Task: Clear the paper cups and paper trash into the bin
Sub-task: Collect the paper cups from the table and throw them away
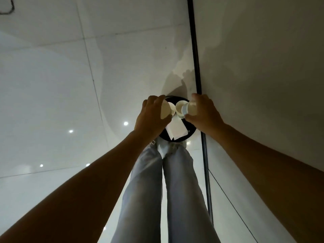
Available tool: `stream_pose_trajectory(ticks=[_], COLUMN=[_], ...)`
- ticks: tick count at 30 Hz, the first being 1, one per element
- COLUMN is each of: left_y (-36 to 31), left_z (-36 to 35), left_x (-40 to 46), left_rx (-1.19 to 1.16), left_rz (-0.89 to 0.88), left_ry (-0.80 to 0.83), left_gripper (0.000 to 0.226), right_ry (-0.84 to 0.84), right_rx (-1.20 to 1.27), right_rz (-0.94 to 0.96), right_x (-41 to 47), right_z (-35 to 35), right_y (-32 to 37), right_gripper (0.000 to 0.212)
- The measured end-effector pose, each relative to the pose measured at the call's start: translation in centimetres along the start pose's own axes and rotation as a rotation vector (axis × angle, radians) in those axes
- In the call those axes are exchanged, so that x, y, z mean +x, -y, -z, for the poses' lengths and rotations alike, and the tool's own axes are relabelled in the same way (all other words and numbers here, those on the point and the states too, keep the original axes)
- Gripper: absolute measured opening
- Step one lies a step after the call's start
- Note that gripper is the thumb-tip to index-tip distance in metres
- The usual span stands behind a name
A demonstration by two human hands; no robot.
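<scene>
I look straight down at a round black bin on the floor by my feet. My left hand grips a paper cup lying on its side over the bin's left rim. My right hand grips another paper cup on its side over the right rim. Inside the bin lie white sheets of paper and two more cups, mouths up, between my hands.
Glossy white floor tiles spread to the left. A pale wall with a dark skirting strip runs along the right, close to the bin. My legs in light jeans and shoes stand just in front of the bin.
</scene>
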State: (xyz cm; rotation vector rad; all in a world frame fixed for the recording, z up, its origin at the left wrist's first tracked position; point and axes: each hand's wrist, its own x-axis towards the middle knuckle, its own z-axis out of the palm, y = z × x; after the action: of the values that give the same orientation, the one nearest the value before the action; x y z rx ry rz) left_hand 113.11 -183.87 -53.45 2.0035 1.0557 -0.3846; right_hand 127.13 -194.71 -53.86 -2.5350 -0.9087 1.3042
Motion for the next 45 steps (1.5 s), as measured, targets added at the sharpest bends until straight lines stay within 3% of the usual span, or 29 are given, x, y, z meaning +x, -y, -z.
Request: stream_pose_trajectory(ticks=[6, 15, 22, 33, 38, 45], left_y=[3.2, 7.1, 7.6, 3.3, 0.4, -0.3], left_z=[-5.3, -11.8, -12.4, 0.5, 9.3, 17.7], left_x=[6.3, 10.3, 10.3, 0.6, -7.9, -24.8], left_rx=[-0.037, 0.162, 0.225, 0.281, 0.328, 0.274], left_rz=[0.026, -0.019, -0.08, 0.01, 0.041, 0.276], left_ry=[-0.023, 0.185, 0.217, 0.122, 0.0, -0.287], left_gripper=[0.069, 0.068, 0.08, 0.065, 0.065, 0.059], right_ry=[-0.024, 0.205, 0.2, 0.122, 0.076, 0.073], right_rx=[0.015, -0.142, -0.29, -0.34, -0.422, -0.732], right_rz=[0.028, 0.045, 0.118, 0.194, 0.366, 0.771], right_x=[6.7, 11.5, 11.8, 1.3, -5.9, -18.9], right_z=[-3.8, -9.2, -10.5, -2.2, 3.0, 5.6], right_y=[-2.4, -6.8, -7.1, 2.3, 10.5, 23.8], right_gripper=[0.08, 0.081, 0.092, 0.066, 0.064, 0.065])
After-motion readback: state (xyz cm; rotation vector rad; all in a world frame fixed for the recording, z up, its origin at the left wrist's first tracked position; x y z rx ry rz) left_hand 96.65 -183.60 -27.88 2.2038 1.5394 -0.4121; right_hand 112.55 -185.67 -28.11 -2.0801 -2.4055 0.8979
